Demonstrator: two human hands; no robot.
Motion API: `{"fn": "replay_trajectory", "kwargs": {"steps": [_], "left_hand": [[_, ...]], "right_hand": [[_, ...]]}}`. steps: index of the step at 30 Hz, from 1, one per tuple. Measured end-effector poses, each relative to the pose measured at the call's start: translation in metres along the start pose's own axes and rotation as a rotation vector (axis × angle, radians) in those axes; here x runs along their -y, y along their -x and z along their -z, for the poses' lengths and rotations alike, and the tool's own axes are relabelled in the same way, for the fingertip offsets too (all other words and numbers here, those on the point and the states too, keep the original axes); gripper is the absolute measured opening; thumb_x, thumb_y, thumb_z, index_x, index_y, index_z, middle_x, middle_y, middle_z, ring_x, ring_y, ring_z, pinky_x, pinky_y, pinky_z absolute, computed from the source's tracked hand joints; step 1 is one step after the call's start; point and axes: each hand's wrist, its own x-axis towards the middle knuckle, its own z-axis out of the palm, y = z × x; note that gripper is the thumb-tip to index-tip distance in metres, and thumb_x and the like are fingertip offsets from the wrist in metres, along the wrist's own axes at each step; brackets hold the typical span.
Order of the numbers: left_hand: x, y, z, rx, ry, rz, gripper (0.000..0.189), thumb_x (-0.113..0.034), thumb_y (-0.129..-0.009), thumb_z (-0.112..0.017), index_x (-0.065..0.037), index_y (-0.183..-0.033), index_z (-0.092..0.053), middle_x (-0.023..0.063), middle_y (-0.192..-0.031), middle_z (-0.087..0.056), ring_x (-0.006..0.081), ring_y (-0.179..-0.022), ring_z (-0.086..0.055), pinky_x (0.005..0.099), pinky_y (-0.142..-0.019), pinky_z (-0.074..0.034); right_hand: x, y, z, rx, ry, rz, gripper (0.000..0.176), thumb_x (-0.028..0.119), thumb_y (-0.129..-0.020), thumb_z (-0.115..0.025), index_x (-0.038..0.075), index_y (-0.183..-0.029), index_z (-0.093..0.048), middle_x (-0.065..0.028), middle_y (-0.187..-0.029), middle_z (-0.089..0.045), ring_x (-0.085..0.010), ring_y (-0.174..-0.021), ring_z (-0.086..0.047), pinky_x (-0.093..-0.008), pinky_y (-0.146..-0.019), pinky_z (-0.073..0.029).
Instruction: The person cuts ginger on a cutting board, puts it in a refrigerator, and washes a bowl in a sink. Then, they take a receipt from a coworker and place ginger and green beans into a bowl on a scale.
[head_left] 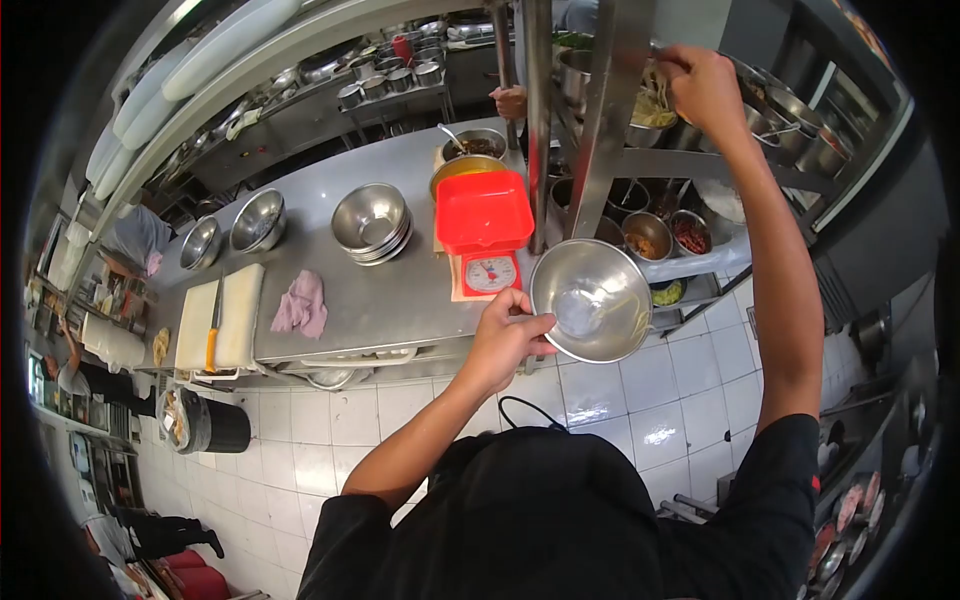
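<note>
My left hand (510, 338) grips the rim of a steel mixing bowl (575, 335), thumb on the inside, and holds it tilted in front of the counter. A few thin pale strips seem to lie along the bowl's right inner side. My right hand (705, 85) is raised to the shelf at upper right, over a container of pale yellowish strips (652, 108). Its fingers curl downward, and what they pinch is hidden. Just beyond the bowl stands a red kitchen scale (490, 273) with a red tray (485, 210) on top.
Stacked steel bowls (370, 222), a pink cloth (300, 304), and a white cutting board (220, 318) with a yellow-handled knife (213, 325) are on the counter. A metal post (607, 120) stands between my hands. Another person's hand (509, 101) shows behind the counter.
</note>
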Motion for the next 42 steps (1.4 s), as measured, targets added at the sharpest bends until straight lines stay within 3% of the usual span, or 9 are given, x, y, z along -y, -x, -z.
{"fn": "replay_trajectory", "kwargs": {"steps": [5, 11, 16, 22, 25, 29, 33, 38, 42], "left_hand": [[0.0, 0.016, 0.037, 0.035, 0.053, 0.036, 0.024, 0.002, -0.084, -0.065, -0.006, -0.091, -0.044, 0.009, -0.091, -0.056, 0.0189, -0.079, -0.064, 0.034, -0.066, -0.061], [0.003, 0.033, 0.097, 0.0, 0.104, 0.062, 0.025, 0.002, -0.083, -0.066, -0.006, -0.09, -0.044, 0.0099, -0.091, -0.057, 0.019, -0.077, -0.065, 0.0341, -0.065, -0.062], [0.019, 0.049, 0.159, -0.169, 0.134, 0.005, 0.026, 0.003, -0.082, -0.067, -0.007, -0.089, -0.043, 0.01, -0.089, -0.057, 0.019, -0.073, -0.065, 0.0349, -0.062, -0.061], [0.049, 0.047, 0.247, -0.461, 0.183, -0.058, 0.025, 0.004, -0.083, -0.065, -0.008, -0.088, -0.044, 0.0088, -0.087, -0.058, 0.0197, -0.074, -0.064, 0.0345, -0.061, -0.061], [0.061, 0.034, 0.285, -0.592, 0.214, -0.143, 0.023, 0.001, -0.085, -0.066, -0.007, -0.087, -0.045, 0.0095, -0.089, -0.059, 0.0197, -0.074, -0.064, 0.035, -0.067, -0.06], [0.072, 0.021, 0.304, -0.73, 0.241, -0.284, 0.025, -0.012, -0.087, -0.072, -0.002, -0.099, -0.051, 0.0102, -0.094, -0.061, 0.0188, -0.079, -0.062, 0.0353, -0.071, -0.059], [0.063, 0.02, 0.314, -1.081, -0.271, -0.243, 0.062, -0.036, -0.086, -0.074, 0.006, -0.126, -0.049, 0.0141, -0.11, -0.056, 0.0195, -0.091, -0.055, 0.0326, -0.078, -0.05], [-0.024, -0.055, 0.337, -1.064, -1.026, -0.707, 0.053, -0.044, -0.085, -0.071, 0.004, -0.106, -0.065, 0.018, -0.101, -0.065, 0.0263, -0.089, -0.061, 0.0375, -0.079, -0.048], [-0.072, -0.157, 0.382, -1.041, -1.671, -0.392, 0.069, -0.06, -0.081, -0.064, 0.002, -0.112, -0.065, 0.0253, -0.106, -0.066, 0.0422, -0.104, -0.061, 0.0481, -0.091, -0.047]], "right_hand": [[0.004, 0.012, 0.018, -0.212, 0.127, -0.188, 0.024, 0.023, -0.088, -0.063, 0.009, -0.105, -0.072, -0.0149, -0.094, -0.072, -0.027, -0.087, -0.07, -0.0353, -0.079, -0.053], [0.148, 0.128, 0.037, -0.257, -0.442, -0.404, 0.021, 0.014, -0.091, -0.066, 0.001, -0.107, -0.071, -0.0042, -0.089, -0.07, -0.0079, -0.081, -0.063, -0.024, -0.075, -0.05], [0.255, 0.254, -0.057, 0.483, -0.464, -0.037, 0.017, -0.002, -0.078, -0.065, 0.0, -0.095, -0.068, -0.0155, -0.094, -0.067, -0.0336, -0.085, -0.065, -0.0355, -0.077, -0.053], [0.294, 0.297, -0.092, 0.492, -0.651, -0.303, 0.009, -0.002, -0.08, -0.067, -0.002, -0.089, -0.069, -0.0135, -0.081, -0.066, -0.0245, -0.065, -0.064, -0.0302, -0.059, -0.05], [0.28, 0.356, -0.121, 0.763, -0.72, -0.529, 0.01, 0.001, -0.079, -0.067, -0.001, -0.088, -0.068, -0.017, -0.083, -0.065, -0.035, -0.073, -0.064, -0.041, -0.068, -0.051], [0.243, 0.454, -0.207, 0.832, -0.586, -0.359, 0.013, 0.006, -0.08, -0.067, 0.0, -0.091, -0.068, -0.0181, -0.085, -0.066, -0.0373, -0.075, -0.064, -0.0449, -0.07, -0.051], [0.228, 0.458, -0.293, 0.645, -0.44, -0.213, 0.017, 0.008, -0.082, -0.065, -0.001, -0.096, -0.066, -0.0236, -0.092, -0.065, -0.0409, -0.087, -0.063, -0.0479, -0.077, -0.05], [0.206, 0.465, -0.319, 0.921, -0.434, -0.279, 0.024, 0.011, -0.081, -0.061, 0.0, -0.102, -0.064, -0.0263, -0.1, -0.062, -0.0419, -0.097, -0.058, -0.0482, -0.082, -0.049], [0.174, 0.502, -0.259, 1.02, -0.544, -0.249, 0.031, 0.012, -0.079, -0.062, 0.003, -0.108, -0.065, -0.0216, -0.106, -0.064, -0.0391, -0.099, -0.06, -0.0458, -0.088, -0.049]]}}
